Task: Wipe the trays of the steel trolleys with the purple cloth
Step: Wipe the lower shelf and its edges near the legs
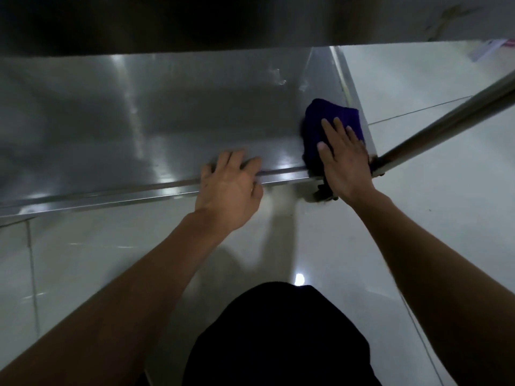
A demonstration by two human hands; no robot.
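Pale glossy floor tiles (418, 218) are showing below the steel trolley tray (139, 121). I am pressing my flat right hand (344, 162) on the folded purple cloth (328, 121) at the tray's near right corner. I am curling my left hand (228, 188) over its near rim.

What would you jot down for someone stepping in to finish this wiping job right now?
Right hand: flat, fingers straight, pressing the purple cloth onto the lower tray at its near right corner.
Left hand: fingers curled over the tray's front rim, steadying the trolley.
Done: cannot tell how much of this tray has been wiped; some marks show near the far right.
Left: sweep the cloth across the rest of the tray, then do the other trays, such as the upper tray.
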